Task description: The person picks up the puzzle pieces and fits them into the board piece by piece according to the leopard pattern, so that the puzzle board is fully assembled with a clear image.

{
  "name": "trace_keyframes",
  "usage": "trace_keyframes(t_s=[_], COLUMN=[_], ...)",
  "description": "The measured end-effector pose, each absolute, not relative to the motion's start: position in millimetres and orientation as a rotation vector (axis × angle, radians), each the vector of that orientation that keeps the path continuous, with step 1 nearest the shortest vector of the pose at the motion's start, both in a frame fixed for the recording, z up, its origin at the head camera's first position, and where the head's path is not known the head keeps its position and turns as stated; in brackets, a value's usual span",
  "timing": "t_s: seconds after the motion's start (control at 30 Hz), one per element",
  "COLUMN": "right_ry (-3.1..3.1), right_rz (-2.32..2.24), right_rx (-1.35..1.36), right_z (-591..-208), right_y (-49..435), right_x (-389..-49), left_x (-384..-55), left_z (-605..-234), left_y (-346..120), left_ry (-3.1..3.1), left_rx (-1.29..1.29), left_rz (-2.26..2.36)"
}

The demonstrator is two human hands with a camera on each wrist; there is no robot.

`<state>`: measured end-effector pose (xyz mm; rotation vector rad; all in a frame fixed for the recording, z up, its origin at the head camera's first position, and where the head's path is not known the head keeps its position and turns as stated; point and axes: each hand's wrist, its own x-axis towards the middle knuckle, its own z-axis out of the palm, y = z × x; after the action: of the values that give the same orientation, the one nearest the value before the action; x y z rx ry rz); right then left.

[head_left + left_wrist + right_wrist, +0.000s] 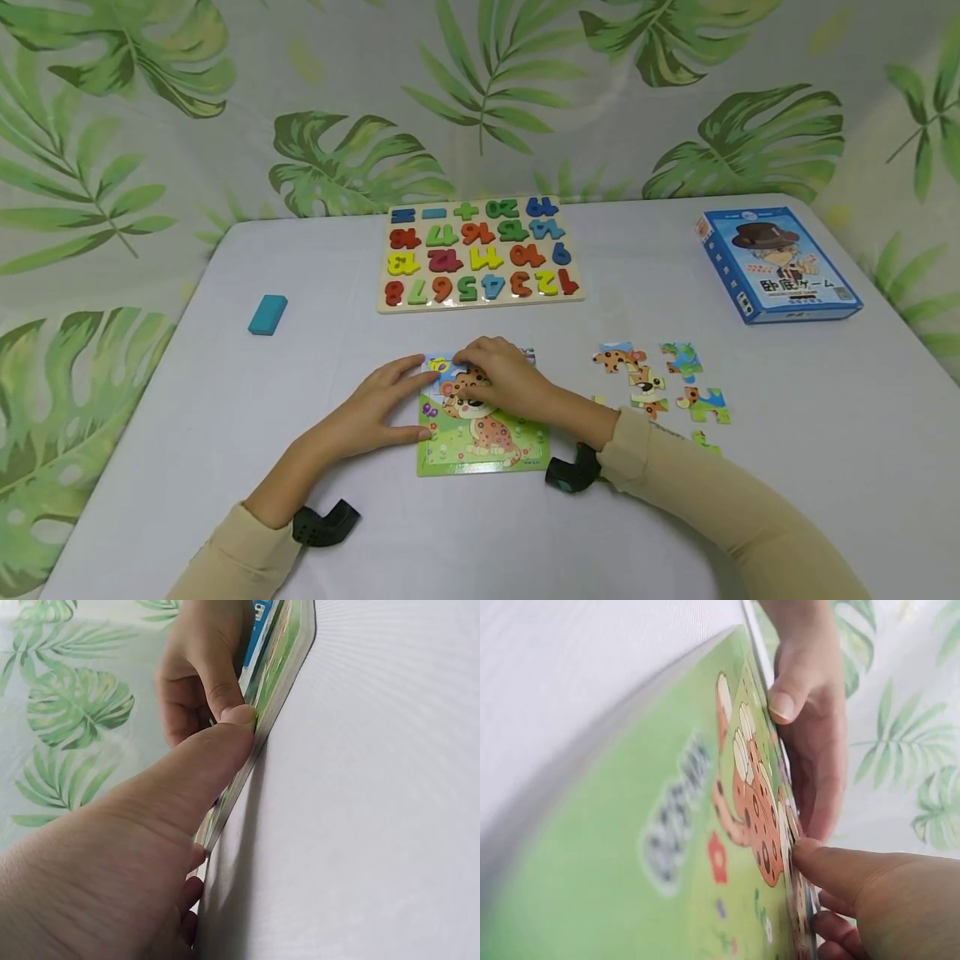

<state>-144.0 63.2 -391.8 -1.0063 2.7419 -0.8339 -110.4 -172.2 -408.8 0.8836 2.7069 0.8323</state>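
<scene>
A jigsaw puzzle board [483, 454] with a spotted leopard cub on green lies flat on the table. My left hand [375, 408] rests at its left edge, fingers spread, thumb [225, 739] touching the rim low down and fingertips near the top left corner. Over the board's upper part, my right hand [510, 379] bends its thumb and index finger about a puzzle piece [459, 379] by the cub's ear. In the right wrist view, the right thumb [829, 866] is right at the picture's surface. The right hand hides the board's upper right part.
Several loose puzzle pieces [647, 379] lie right of the board, some partly behind the right forearm. Behind it is a wooden number board [480, 302] with coloured numerals. A blue game box [783, 267] stands far right, a teal block [267, 315] far left.
</scene>
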Motion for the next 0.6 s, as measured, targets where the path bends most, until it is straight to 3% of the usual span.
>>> trace_keyframes(t_s=[0.6], right_ry=[2.826], right_rz=[-0.910], right_rx=[-1.014], right_z=[-403.1], right_y=[61.1], right_x=[-143.3], left_x=[-109.3], left_z=[-398.3], left_y=[-171.0], left_ry=[2.683], left_rx=[0.880], left_rz=[0.753])
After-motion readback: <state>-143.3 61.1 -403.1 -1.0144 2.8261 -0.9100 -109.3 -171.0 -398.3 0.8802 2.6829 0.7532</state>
